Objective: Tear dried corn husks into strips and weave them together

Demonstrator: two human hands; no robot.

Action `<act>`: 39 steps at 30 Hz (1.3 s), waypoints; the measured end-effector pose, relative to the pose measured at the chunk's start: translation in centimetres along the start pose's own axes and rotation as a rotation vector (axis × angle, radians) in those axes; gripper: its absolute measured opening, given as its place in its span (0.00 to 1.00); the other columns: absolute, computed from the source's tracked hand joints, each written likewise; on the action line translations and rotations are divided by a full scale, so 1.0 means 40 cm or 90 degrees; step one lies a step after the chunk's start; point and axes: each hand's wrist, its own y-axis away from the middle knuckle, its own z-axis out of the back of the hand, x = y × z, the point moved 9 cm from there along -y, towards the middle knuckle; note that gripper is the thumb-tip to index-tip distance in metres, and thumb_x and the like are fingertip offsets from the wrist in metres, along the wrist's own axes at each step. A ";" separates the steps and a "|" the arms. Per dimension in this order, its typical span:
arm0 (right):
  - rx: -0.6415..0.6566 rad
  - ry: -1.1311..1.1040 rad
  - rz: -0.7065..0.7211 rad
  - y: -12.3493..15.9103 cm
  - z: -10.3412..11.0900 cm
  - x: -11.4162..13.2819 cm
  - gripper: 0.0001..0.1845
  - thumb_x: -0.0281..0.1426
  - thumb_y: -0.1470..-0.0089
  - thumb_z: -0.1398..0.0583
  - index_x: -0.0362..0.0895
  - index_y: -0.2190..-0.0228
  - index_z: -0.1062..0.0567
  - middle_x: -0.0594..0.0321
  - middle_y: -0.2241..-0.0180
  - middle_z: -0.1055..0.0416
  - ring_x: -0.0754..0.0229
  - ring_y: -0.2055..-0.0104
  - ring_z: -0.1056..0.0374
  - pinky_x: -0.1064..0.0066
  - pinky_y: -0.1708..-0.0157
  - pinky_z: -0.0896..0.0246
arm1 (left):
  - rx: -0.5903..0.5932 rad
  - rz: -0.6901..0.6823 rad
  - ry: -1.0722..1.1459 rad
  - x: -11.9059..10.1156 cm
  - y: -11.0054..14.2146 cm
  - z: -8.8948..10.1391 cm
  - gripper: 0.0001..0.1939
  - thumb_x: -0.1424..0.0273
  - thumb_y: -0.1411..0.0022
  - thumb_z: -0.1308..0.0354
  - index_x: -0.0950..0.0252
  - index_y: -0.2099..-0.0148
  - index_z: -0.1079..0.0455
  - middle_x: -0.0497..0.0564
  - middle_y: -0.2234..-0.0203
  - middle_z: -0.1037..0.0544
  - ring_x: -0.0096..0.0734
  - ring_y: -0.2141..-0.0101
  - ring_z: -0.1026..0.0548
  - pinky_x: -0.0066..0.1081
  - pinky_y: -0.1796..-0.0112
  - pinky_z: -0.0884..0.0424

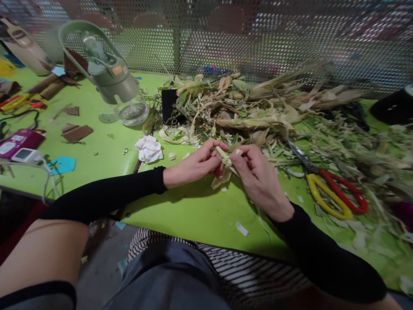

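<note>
Between my two hands is a small folded strip of corn husk [225,157], pale green and knotted-looking at its middle. My left hand [204,162] pinches its left side with thumb and fingers. From the other side my right hand [253,174] grips it between thumb and forefinger. A loose pale husk piece [220,181] hangs just below the fingers, near the table. Beyond the hands lies a heap of dried corn husks [245,103]. Scissors [325,181] with one red and one yellow handle rest to the right of my right hand, blades pointing at the heap.
A crumpled white tissue [149,149] lies left of my hands, before a green-lidded water bottle [119,82]. Brown scraps [75,132], a purple box [21,144] and a white cable [48,170] are farther left. Shredded husk [348,142] covers the right side. A perforated metal screen [193,38] closes the back.
</note>
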 end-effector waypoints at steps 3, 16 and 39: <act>-0.037 -0.028 0.001 0.004 0.003 -0.003 0.19 0.50 0.35 0.44 0.48 0.66 0.33 0.70 0.77 0.38 0.64 0.79 0.43 0.70 0.81 0.49 | 0.040 0.012 0.052 0.006 -0.002 -0.013 0.06 0.74 0.30 0.47 0.65 0.51 0.38 0.44 0.72 0.26 0.22 0.70 0.25 0.30 0.60 0.29; -0.126 -0.047 0.048 0.008 0.039 0.006 0.17 0.49 0.36 0.42 0.48 0.65 0.31 0.68 0.77 0.38 0.65 0.79 0.44 0.70 0.82 0.48 | 0.080 0.051 0.129 0.031 0.001 -0.011 0.18 0.71 0.41 0.32 0.68 0.52 0.33 0.49 0.70 0.19 0.23 0.70 0.21 0.28 0.63 0.28; -0.032 -0.101 -0.043 0.020 -0.007 -0.010 0.18 0.46 0.38 0.38 0.46 0.72 0.27 0.66 0.76 0.32 0.65 0.76 0.40 0.71 0.77 0.46 | 0.053 -0.006 -0.165 0.011 -0.005 0.004 0.06 0.71 0.40 0.39 0.68 0.61 0.30 0.43 0.78 0.27 0.19 0.77 0.28 0.23 0.71 0.33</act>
